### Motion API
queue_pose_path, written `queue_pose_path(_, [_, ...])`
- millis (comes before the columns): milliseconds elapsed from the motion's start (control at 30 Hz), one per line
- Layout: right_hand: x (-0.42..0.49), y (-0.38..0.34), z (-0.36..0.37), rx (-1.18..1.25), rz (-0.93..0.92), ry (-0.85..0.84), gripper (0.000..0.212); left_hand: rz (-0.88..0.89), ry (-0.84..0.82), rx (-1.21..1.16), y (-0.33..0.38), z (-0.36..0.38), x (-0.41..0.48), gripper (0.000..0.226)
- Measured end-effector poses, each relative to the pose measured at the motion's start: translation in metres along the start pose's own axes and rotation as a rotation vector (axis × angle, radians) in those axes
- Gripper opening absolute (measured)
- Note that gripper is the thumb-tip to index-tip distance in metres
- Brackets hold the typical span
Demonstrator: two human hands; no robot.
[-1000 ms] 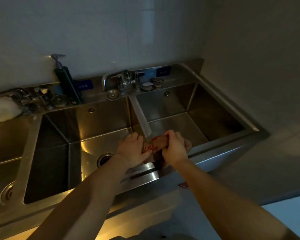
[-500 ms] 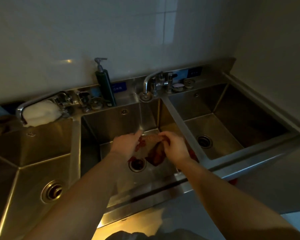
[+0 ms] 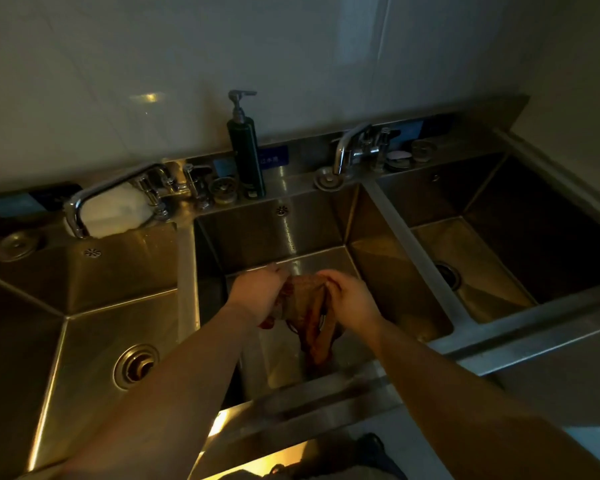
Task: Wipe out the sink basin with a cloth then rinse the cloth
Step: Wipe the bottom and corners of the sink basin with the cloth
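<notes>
Both hands and the hanging cloth [image 3: 309,313] fill the middle basin [image 3: 388,271] at frame centre. The left basin [image 3: 84,323] and right basin [image 3: 533,237] lie open. Faucets [image 3: 347,147], a soap dispenser [image 3: 246,150] and sponge [image 3: 113,211] crowd the back ledge.

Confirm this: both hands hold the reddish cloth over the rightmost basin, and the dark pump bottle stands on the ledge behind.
Not quite. The head view shows the left hand and right hand holding the cloth over the middle basin, not the rightmost one. The rest holds: the pump bottle stands on the ledge behind.
</notes>
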State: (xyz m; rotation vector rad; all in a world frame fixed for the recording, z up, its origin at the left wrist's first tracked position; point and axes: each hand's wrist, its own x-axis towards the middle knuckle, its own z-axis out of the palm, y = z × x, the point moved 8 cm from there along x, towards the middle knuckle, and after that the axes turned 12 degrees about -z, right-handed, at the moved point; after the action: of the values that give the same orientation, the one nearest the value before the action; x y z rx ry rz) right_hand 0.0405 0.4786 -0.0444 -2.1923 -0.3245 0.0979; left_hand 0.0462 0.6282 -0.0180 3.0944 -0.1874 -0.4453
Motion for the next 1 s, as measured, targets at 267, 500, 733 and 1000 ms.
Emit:
queue_pose_path(267, [0.027,0.026,-0.002,0.027,0.089,-0.07,0.021,-0.106,0.0,0.02,-0.006,0.008,0.022,0.047])
queue_pose_path(500, [0.048,0.04,0.004,-0.002,0.044,-0.169,0.008,-0.174,-0.092,0.099,-0.009,0.023,0.037,0.066])
queue_pose_path(733, [0.066,0.053,0.011,0.01,-0.003,-0.107,0.013,-0.147,-0.043,-0.037,-0.005,0.042,0.052,0.09])
queue_pose_path(1000, [0.084,0.084,0.047,0.005,-0.055,-0.122,0.027,-0.073,-0.059,-0.034,-0.016,0.084,0.078,0.073])
